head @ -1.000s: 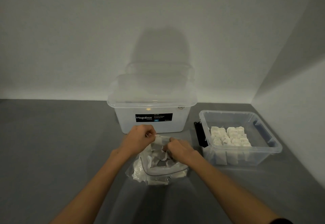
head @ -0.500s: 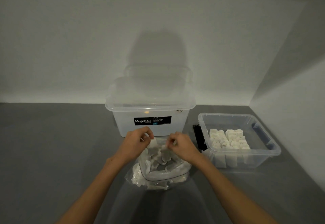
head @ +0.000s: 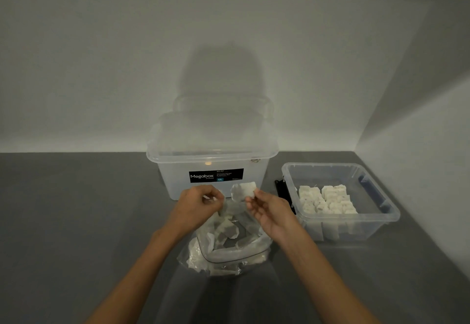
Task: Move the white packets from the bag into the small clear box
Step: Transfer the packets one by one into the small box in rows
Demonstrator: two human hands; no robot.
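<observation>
Right hand (head: 267, 211) pinches a white packet (head: 244, 191) above the bag (head: 223, 260).

This is a plain indoor sorting corner; whether it belongs to a home, a shop or a lab cannot be told. A smooth grey desk (head: 76, 222) runs into the meeting of two bare white walls (head: 101, 69). Storage ware sets the character. A lidded translucent storage box (head: 211, 150) with a black Megabox label (head: 216, 175) stands at the back. Beside it, a small clear box (head: 381, 211) holds white packets (head: 328, 199) in neat rows. A clear plastic bag (head: 229, 260) of more lies in front.
</observation>
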